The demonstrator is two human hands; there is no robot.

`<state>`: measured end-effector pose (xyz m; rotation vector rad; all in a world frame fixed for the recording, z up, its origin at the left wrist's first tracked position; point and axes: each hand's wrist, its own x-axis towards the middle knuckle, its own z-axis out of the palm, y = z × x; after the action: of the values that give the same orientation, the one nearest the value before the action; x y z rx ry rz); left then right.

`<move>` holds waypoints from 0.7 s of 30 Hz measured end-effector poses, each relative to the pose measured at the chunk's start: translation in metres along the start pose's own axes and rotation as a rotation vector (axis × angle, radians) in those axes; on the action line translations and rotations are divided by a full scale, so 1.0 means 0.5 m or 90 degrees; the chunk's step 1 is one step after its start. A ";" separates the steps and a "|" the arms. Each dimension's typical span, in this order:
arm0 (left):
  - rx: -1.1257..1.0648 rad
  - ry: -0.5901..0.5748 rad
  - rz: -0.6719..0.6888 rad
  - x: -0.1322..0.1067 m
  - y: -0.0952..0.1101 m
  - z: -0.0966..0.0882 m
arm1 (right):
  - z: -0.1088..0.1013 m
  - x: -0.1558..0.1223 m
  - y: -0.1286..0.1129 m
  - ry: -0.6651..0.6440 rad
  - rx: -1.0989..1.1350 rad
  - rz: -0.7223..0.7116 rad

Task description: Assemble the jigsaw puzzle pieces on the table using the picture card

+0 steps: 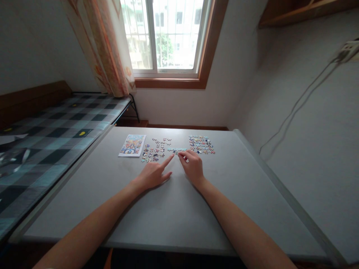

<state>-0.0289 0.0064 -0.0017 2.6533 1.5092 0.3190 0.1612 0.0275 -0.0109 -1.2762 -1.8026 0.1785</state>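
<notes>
A short strip of joined jigsaw pieces (176, 149) lies on the table in front of my hands. My right hand (193, 164) is closed, thumb and forefinger pinching a small jigsaw piece (175, 152) just below the strip. My left hand (153, 173) has its index finger stretched toward that same piece and its thumb held apart; nothing is in it. Whether the left fingertip touches the piece is too small to tell. Loose pieces (153, 151) are scattered to the left of the strip, and another spread of loose pieces (200, 144) lies to the right.
A printed picture sheet (132, 145) lies left of the pieces on the pale table (168, 216). Beside the table's left edge is a bed with a checked cover (92, 116). A wall with a hanging cable (294, 108) borders the right side.
</notes>
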 end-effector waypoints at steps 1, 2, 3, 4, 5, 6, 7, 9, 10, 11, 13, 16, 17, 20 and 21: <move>0.018 -0.005 0.002 0.000 0.001 -0.001 | 0.001 -0.001 -0.002 -0.008 -0.002 -0.004; 0.031 -0.008 0.003 0.000 0.001 -0.001 | 0.001 -0.002 -0.004 -0.015 0.000 -0.007; 0.041 -0.011 0.004 0.000 0.001 -0.002 | 0.002 -0.002 -0.005 -0.021 0.002 -0.008; 0.047 -0.013 0.005 0.001 0.001 -0.002 | 0.002 -0.002 -0.005 -0.025 0.006 -0.008; 0.050 -0.014 0.004 0.001 0.001 -0.003 | 0.002 -0.002 -0.005 -0.027 0.008 -0.007; 0.051 -0.015 0.004 0.001 0.000 -0.004 | 0.002 -0.001 -0.005 -0.028 0.010 -0.006; 0.048 -0.015 0.004 0.001 0.000 -0.004 | 0.001 -0.001 -0.005 -0.028 0.010 -0.004; 0.036 -0.015 0.003 0.001 0.000 -0.005 | 0.001 -0.001 -0.004 -0.027 0.005 -0.001; 0.027 -0.013 0.000 0.001 0.000 -0.005 | 0.001 -0.001 -0.004 -0.025 0.003 0.001; 0.018 -0.012 -0.003 0.001 0.000 -0.005 | 0.001 -0.001 -0.003 -0.024 0.001 0.003; 0.008 -0.010 -0.008 0.001 -0.001 -0.003 | 0.001 -0.002 -0.002 -0.023 0.000 0.005; 0.002 -0.006 -0.005 0.001 -0.003 -0.001 | 0.001 -0.003 -0.001 -0.022 0.002 0.008; 0.000 -0.004 -0.005 0.001 -0.003 0.000 | 0.001 -0.003 0.000 -0.023 0.003 0.009; 0.001 -0.006 -0.009 0.001 -0.003 0.000 | 0.001 -0.002 0.000 -0.027 0.004 0.009; 0.006 -0.010 -0.010 0.001 -0.003 0.000 | 0.002 -0.002 0.000 -0.027 0.002 0.009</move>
<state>-0.0301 0.0075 -0.0019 2.6428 1.5301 0.2905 0.1608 0.0269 -0.0121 -1.2912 -1.8298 0.2180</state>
